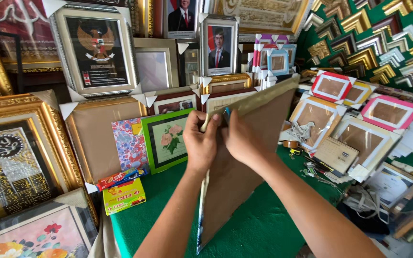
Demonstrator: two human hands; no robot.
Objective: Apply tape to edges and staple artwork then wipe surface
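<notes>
Both hands working top edge of brown backing board (244, 162), held upright and tilted over green tabletop (259, 229). Left hand (201, 143) and right hand (241, 138) pinching the edge side by side, grips touching; small blue bit (226, 113) betw. fingers, can't tell what. Board not yet set down. Below-left of grip: yellow box (124, 196). Beyond grip: green floral frame (167, 138), pink-edged frames (331, 87) far right.

The frame (249, 157) stands on edge over the green table, tilted, its brown cardboard back toward the camera. A pale gold moulding runs along its top edge, and a thin glossy strip shows down its left side. Both hands pinch its upper left edge.
</notes>
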